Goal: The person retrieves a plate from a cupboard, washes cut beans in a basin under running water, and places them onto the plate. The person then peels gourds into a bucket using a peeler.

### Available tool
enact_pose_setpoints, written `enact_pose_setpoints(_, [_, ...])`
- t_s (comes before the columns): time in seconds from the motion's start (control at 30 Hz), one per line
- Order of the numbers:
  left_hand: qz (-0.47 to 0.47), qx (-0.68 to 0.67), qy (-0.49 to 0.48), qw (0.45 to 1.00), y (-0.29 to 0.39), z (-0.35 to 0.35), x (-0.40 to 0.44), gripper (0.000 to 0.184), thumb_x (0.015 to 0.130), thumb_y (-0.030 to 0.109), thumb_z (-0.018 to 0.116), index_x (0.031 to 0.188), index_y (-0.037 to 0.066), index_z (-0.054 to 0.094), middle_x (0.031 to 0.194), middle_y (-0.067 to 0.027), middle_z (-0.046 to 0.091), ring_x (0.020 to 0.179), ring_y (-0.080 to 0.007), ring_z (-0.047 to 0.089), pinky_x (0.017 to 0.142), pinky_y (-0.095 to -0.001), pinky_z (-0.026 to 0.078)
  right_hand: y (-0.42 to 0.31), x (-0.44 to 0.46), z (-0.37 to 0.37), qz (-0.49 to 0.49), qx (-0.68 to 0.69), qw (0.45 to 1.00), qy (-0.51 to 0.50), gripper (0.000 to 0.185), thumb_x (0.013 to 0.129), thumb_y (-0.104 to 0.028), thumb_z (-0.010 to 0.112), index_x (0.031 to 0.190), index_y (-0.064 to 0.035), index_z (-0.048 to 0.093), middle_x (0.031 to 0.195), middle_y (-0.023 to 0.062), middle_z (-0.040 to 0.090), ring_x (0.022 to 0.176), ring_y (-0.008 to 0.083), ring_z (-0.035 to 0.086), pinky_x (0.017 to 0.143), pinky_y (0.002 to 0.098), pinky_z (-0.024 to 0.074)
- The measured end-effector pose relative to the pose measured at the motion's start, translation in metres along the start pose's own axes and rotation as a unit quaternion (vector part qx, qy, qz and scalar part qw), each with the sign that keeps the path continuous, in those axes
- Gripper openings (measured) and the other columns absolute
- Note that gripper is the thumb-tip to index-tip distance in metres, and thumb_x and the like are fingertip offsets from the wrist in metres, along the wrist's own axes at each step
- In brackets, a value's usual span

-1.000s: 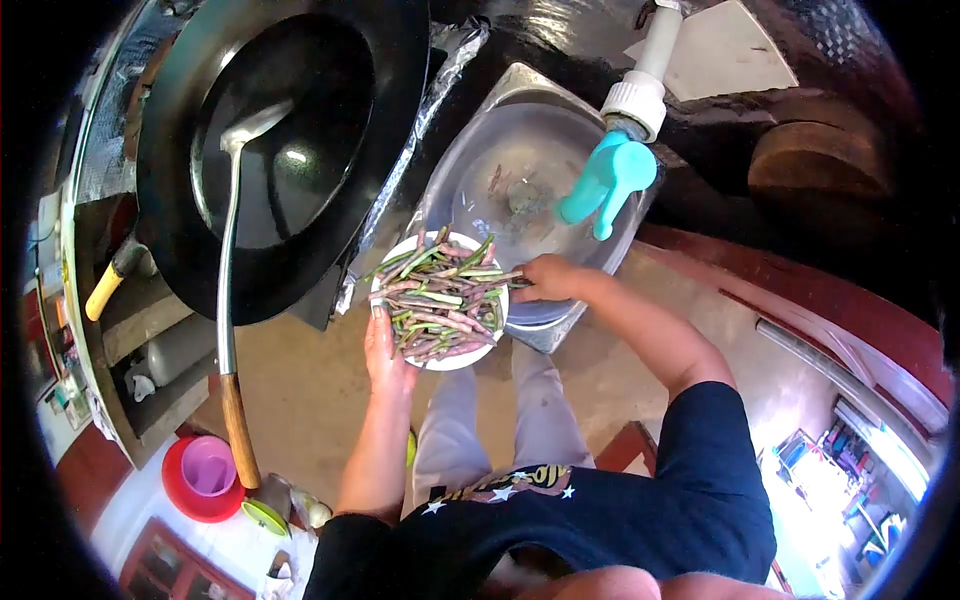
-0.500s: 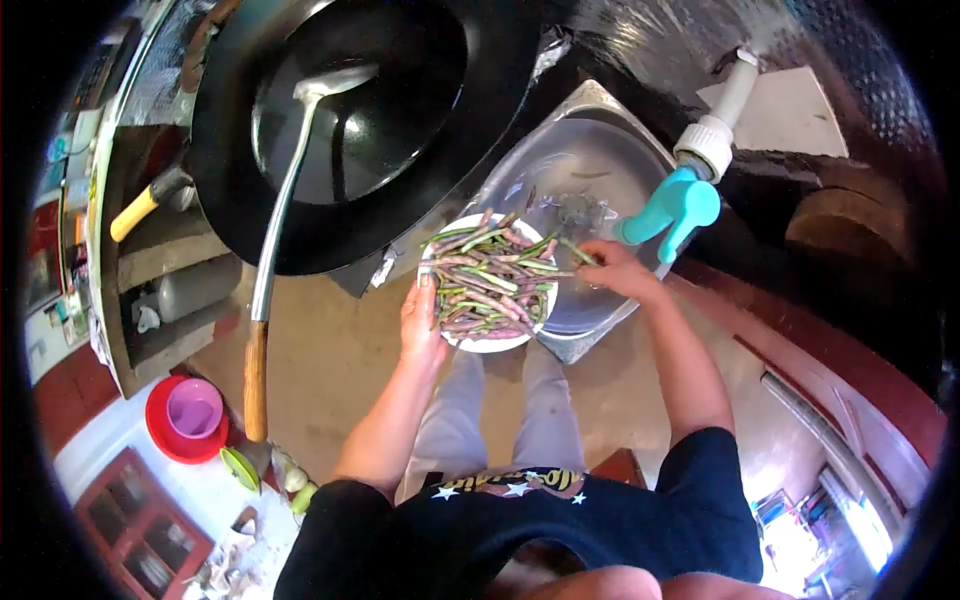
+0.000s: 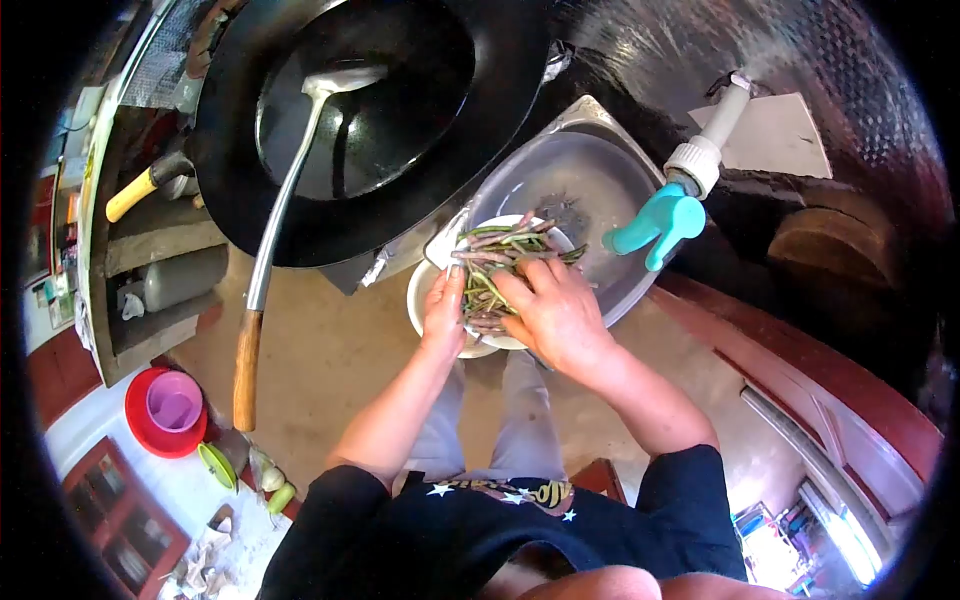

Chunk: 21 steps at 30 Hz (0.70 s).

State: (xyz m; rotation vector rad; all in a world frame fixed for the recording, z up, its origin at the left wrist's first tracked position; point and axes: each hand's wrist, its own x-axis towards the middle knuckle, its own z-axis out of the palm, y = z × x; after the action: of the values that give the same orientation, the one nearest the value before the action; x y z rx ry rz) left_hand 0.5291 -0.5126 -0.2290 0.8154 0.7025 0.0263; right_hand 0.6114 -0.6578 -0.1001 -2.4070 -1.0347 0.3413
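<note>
A white bowl [image 3: 567,240] heaped with green and purplish bean pieces [image 3: 487,258] is at the near edge of the sink. My left hand [image 3: 444,308] grips the bowl's left side, thumb over the rim. On top of the beans lies my right hand [image 3: 555,310], its fingers spread and touching them; nothing held shows between the fingers. Beneath the bowl, at its lower left, another pale round container [image 3: 420,300] shows in part. Behind is a grey basin [image 3: 632,160] in the metal sink, with some water and dark bits at its bottom.
A large black wok [image 3: 235,150] stands at the upper left, with a wooden-handled metal spatula [image 3: 285,200] across it. A turquoise tap [image 3: 668,222] juts over the basin. A yellow-handled tool [image 3: 135,192] and a red basin [image 3: 140,400] are at the left.
My right hand has moved left from the basin side onto the beans, its fingers now spread. The pale container under the bowl has come into view.
</note>
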Motion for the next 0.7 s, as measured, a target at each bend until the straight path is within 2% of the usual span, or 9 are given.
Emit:
enact_pose_setpoints(0.2, [-0.029,-0.003,-0.016,0.999,0.005,0.004,0.001,0.036,0.092,0.027,0.044,0.118,0.002,0.043,0.111,-0.0123,0.054,0.099,-0.0211,0.055,0.086,-0.0357,0.046,0.004,-0.017,-0.009,-0.017,0.053,0.996,0.074,0.041,0.063,-0.013,0.068,0.102,-0.0067,0.055,0.105,0.0118,0.052,0.099,0.0312,0.050,0.081,0.0415,0.0417])
enact_pose_setpoints(0.27, [-0.019,-0.026,-0.003,0.999,0.003,0.002,0.002,0.029,0.092,0.025,0.045,0.109,0.002,0.053,0.101,-0.0059,0.059,0.090,-0.0128,0.055,0.081,-0.0277,0.045,0.014,-0.023,-0.008,-0.034,0.083,0.986,0.143,0.035,0.065,-0.009,0.066,0.098,-0.0048,0.056,0.105,0.0130,0.054,0.098,0.0313,0.052,0.082,0.0407,0.0420])
enact_pose_setpoints(0.37, [-0.022,-0.038,0.004,0.999,0.005,-0.007,0.001,0.030,0.091,0.024,0.046,0.111,0.003,0.052,0.103,-0.0061,0.059,0.091,-0.0133,0.055,0.082,-0.0281,0.044,0.060,-0.035,0.010,0.031,0.102,0.966,0.237,0.021,0.072,0.001,0.056,0.093,-0.0003,0.057,0.096,0.0155,0.058,0.087,0.0286,0.057,0.077,0.0351,0.0445])
enact_pose_setpoints(0.4, [-0.023,-0.033,0.006,0.999,0.005,-0.013,0.000,0.030,0.091,0.024,0.046,0.111,0.003,0.052,0.104,-0.0062,0.058,0.091,-0.0136,0.056,0.081,-0.0282,0.045,0.073,-0.034,0.011,0.147,0.099,0.962,0.208,0.020,0.075,0.002,0.053,0.095,0.0004,0.055,0.093,0.0167,0.057,0.086,0.0297,0.056,0.075,0.0336,0.0448])
enact_pose_setpoints(0.43, [-0.028,-0.032,-0.007,0.999,0.004,-0.020,-0.002,0.030,0.091,0.024,0.046,0.113,0.003,0.051,0.104,-0.0064,0.058,0.090,-0.0140,0.056,0.080,-0.0281,0.046,0.108,-0.034,0.026,0.178,0.097,0.962,0.181,0.027,0.076,0.000,0.056,0.102,-0.0011,0.053,0.095,0.0179,0.056,0.086,0.0320,0.056,0.074,0.0360,0.0446])
enact_pose_setpoints(0.47, [-0.023,-0.016,-0.013,1.000,0.005,-0.023,-0.003,0.036,0.091,0.029,0.046,0.115,0.002,0.047,0.109,-0.0099,0.056,0.095,-0.0193,0.056,0.085,-0.0329,0.046,0.135,-0.030,0.036,0.193,0.046,0.968,0.155,0.031,0.074,-0.002,0.058,0.105,-0.0027,0.052,0.098,0.0182,0.055,0.088,0.0328,0.055,0.074,0.0378,0.0443])
enact_pose_setpoints(0.53, [-0.028,-0.017,0.007,0.999,0.018,-0.024,-0.013,0.035,0.091,0.027,0.046,0.115,0.002,0.046,0.110,-0.0110,0.055,0.095,-0.0206,0.056,0.085,-0.0343,0.046,0.160,-0.024,0.053,0.210,-0.004,0.969,0.130,0.036,0.073,-0.004,0.060,0.108,-0.0044,0.051,0.101,0.0186,0.054,0.089,0.0335,0.055,0.074,0.0397,0.0441])
enact_pose_setpoints(0.6, [-0.033,-0.031,0.014,0.999,0.022,-0.036,-0.019,0.035,0.092,0.026,0.044,0.117,0.001,0.044,0.112,-0.0129,0.054,0.097,-0.0226,0.056,0.084,-0.0366,0.047,0.174,-0.022,0.070,0.209,-0.080,0.971,-0.086,0.042,0.071,-0.009,0.063,0.111,-0.0050,0.049,0.105,0.0196,0.053,0.093,0.0353,0.054,0.075,0.0431,0.0435])
enact_pose_setpoints(0.7, [-0.021,-0.035,0.008,0.999,0.026,-0.051,-0.027,0.036,0.091,0.027,0.044,0.117,0.001,0.043,0.111,-0.0137,0.054,0.097,-0.0234,0.056,0.084,-0.0367,0.048,0.185,-0.037,0.119,0.174,-0.165,0.962,-0.127,0.033,0.073,-0.017,0.062,0.102,-0.0035,0.054,0.095,0.0180,0.057,0.085,0.0347,0.057,0.070,0.0412,0.0468])
